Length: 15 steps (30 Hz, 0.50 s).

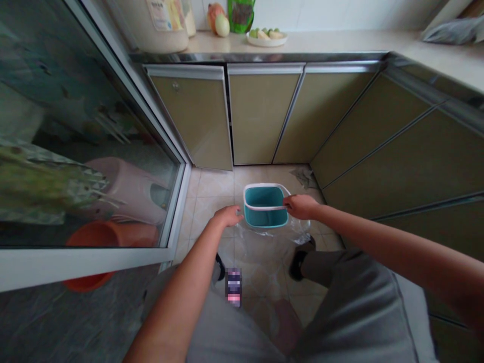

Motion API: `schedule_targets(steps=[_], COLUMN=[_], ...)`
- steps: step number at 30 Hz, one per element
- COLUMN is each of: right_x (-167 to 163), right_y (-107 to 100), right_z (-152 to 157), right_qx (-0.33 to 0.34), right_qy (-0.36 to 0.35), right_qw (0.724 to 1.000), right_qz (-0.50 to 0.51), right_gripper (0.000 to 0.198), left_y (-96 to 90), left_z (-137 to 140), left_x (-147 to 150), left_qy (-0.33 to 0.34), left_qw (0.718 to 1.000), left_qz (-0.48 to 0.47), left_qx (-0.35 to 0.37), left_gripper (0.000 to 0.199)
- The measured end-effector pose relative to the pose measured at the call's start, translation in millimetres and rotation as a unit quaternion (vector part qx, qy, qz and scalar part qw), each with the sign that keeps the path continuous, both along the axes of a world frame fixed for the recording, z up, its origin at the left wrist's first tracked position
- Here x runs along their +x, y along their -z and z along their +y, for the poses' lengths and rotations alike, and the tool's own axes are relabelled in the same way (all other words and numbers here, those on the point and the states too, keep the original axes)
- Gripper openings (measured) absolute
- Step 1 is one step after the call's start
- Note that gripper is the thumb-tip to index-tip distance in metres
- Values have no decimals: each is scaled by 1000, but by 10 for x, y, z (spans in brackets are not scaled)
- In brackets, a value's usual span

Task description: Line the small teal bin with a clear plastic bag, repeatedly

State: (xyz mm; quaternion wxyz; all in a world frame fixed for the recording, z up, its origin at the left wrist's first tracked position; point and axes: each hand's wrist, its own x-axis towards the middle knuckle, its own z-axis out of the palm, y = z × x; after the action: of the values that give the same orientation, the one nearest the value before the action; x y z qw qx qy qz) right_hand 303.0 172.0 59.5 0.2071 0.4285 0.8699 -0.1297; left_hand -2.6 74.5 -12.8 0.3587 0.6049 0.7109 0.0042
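A small teal bin [266,218] with a white rim [260,208] is in front of me, low between my feet. My right hand [301,206] is closed on the white rim at its right side. Just off the bin's left side is my left hand [228,216], its fingers curled in; whether they pinch the thin film is too small to tell. A clear plastic bag [300,229] spreads around the bin's right and near sides.
Beige cabinets [264,113] stand ahead and to the right, the left door slightly ajar. Above, the counter holds a large jar [155,30], fruit and a white plate [266,41]. A glass sliding door [86,126] is at left. A grey cloth-like scrap [303,177] lies by the cabinets.
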Motion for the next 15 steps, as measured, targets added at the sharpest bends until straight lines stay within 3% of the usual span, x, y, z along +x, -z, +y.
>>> schedule_targets(steps=[3, 7, 15], right_x=[30, 12, 59], right_y=[357, 765, 1124], right_z=[-274, -408, -415], right_qx=[-40, -69, -93], right_qy=[-13, -10, 9], right_qw=[999, 997, 996], right_qz=[-22, -29, -11], right_gripper=[28, 31, 35], left_y=[16, 66, 90], left_z=[-6, -5, 40], left_x=[31, 62, 90], left_qy=[9, 10, 46], left_qw=[1000, 1000, 998], left_qz=[9, 7, 26], left_qx=[-15, -7, -25], left_gripper=[46, 44, 46])
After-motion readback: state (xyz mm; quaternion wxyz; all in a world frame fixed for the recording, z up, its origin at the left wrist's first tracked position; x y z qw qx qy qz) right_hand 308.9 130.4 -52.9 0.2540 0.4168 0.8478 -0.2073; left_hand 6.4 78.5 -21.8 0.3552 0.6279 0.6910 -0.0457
